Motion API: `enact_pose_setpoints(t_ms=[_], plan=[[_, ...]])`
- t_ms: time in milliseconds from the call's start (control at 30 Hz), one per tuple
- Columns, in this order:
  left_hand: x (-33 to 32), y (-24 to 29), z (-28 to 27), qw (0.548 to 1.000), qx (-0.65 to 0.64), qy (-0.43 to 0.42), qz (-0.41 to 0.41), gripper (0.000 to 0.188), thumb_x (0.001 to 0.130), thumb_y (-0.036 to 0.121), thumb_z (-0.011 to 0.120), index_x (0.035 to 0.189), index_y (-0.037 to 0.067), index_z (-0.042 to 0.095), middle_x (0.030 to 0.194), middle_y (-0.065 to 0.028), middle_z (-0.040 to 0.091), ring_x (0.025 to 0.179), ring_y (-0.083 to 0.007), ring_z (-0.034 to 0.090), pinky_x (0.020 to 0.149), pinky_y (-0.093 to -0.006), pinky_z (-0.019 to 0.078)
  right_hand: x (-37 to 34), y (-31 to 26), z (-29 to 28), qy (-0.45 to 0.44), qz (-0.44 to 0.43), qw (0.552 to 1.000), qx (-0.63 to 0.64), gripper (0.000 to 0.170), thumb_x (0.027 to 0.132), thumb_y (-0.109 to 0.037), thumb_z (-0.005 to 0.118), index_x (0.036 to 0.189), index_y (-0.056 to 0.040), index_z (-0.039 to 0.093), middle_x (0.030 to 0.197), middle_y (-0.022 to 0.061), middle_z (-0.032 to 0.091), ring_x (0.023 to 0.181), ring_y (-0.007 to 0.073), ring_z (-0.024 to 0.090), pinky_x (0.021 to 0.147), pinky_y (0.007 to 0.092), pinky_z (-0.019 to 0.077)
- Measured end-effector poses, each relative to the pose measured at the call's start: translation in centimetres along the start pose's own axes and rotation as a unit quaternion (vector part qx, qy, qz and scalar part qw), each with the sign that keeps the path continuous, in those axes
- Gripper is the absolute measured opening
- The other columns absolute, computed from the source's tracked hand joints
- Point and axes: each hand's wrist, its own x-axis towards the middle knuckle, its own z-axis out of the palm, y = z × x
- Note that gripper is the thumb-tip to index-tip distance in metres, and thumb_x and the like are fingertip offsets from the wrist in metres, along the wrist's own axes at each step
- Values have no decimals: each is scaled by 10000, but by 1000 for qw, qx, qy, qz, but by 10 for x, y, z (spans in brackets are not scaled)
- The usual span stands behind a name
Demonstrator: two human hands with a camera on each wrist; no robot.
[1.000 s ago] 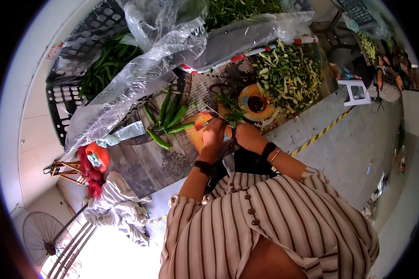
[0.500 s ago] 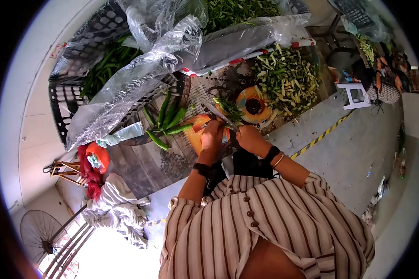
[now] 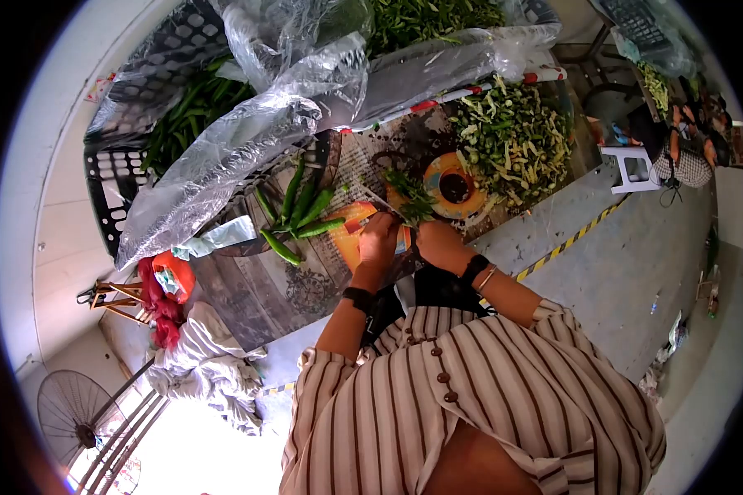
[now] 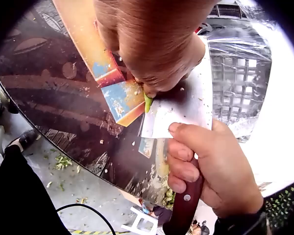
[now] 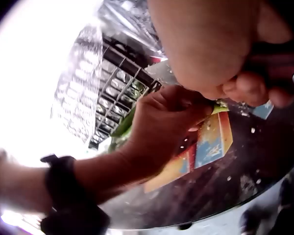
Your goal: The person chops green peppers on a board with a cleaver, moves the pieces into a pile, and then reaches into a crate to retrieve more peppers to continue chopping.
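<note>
My left hand (image 3: pixel 377 240) pinches a green chili pepper (image 4: pixel 148 102). Only a short end of the pepper shows below the fingers in the left wrist view. My right hand (image 3: pixel 442 245) grips a cleaver by its dark red riveted handle (image 4: pixel 183 205), with the thumb against the broad blade (image 4: pixel 179 110). The blade's edge is right beside the pepper end, close to the left fingers. Beneath the left hand lies an orange and blue printed piece (image 3: pixel 346 245). Green cut bits (image 3: pixel 411 196) lie just beyond the blade.
Several whole green peppers (image 3: pixel 305 204) lie on the patterned table (image 3: pixel 281 289) at left. A heap of chopped peppers (image 3: pixel 516 136) covers its right end. Black crates (image 3: pixel 107 181) lined with clear plastic (image 3: pixel 223 169) hold more peppers behind. A white stool (image 3: pixel 631 167) stands at right.
My right hand with the cleaver shifts slightly up, then back down by now. The blade tilts and returns with it. My left hand stays at nearly the same spot.
</note>
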Motion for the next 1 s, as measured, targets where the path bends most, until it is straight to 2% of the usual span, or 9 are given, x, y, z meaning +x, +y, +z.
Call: enact_pose_setpoints(t_ms=[100,433,533,633,800,933,1000], plan=[[1,-2,-1,1000,23,-4,17,37,740,-2,601,761,21,581,728,-117,563,671,-293,569,578,-334,450,12,-4,3,22,8,998,56,186,769,-110,532,685,55,542,617,246,531,595,400,545,550,467,448],[-1,0,-1,1000,7,-4,-4,44,749,11,606,776,24,573,728,-113,564,665,-279,577,573,-336,459,-1,8,-5,33,8,997,66,235,798,-129,511,643,47,494,566,208,482,524,363,495,525,450,430],[0,-1,-1,1000,-3,9,-6,62,743,3,611,786,25,572,730,-112,565,670,-276,580,572,-336,459,-4,7,-5,7,-2,999,48,223,782,-125,514,657,60,515,583,226,504,540,385,510,530,456,431],[-1,-2,-1,1000,6,6,6,65,739,-5,611,780,26,571,734,-113,567,669,-277,580,567,-334,459,-6,5,-5,39,4,998,56,215,769,-107,520,656,74,535,605,248,528,565,403,530,543,462,436],[1,-1,-2,1000,-1,-3,11,56,739,-8,605,767,25,569,730,-115,562,665,-283,576,565,-339,456,5,-1,-17,-33,7,998,55,227,764,-100,522,617,72,542,620,261,539,584,412,541,563,468,446],[1,-1,-4,1000,2,-6,10,50,739,-2,606,761,22,568,729,-117,561,665,-286,574,566,-344,455,14,2,1,-41,3,998,49,228,774,-117,531,647,71,553,618,259,535,582,410,543,567,465,448],[1,-1,-3,1000,7,-12,-3,42,749,13,597,763,39,567,736,-123,559,690,-322,565,589,-381,456,14,-2,6,56,-6,996,63,228,783,-128,544,661,64,551,601,249,524,565,404,540,556,456,446]])
